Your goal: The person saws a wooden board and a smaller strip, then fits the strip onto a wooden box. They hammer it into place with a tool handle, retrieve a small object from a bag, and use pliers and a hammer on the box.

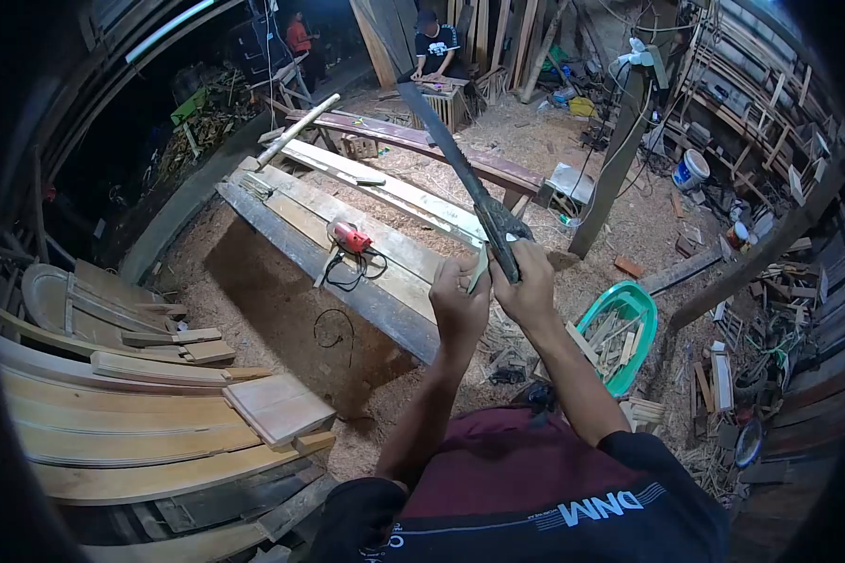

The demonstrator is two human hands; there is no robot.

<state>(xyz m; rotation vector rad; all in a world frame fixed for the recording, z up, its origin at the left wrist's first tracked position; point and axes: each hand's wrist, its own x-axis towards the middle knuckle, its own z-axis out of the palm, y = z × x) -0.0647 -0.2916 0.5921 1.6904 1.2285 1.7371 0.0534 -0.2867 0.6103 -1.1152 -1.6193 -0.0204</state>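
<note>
Handsaw (455,159) is held up in the air over the near end of the plank tabletop (385,235), blade slanting up and away, probably to bring its edge close to the eye. Right hand (528,286) has its fingers closed around the handle end. Left hand (458,302) pinches a small pale piece (480,267) against the blade. A red power tool (350,236) lies mid-tabletop and a green basket (629,314) sits on the floor to the right, leaving open air around the blade.
</note>
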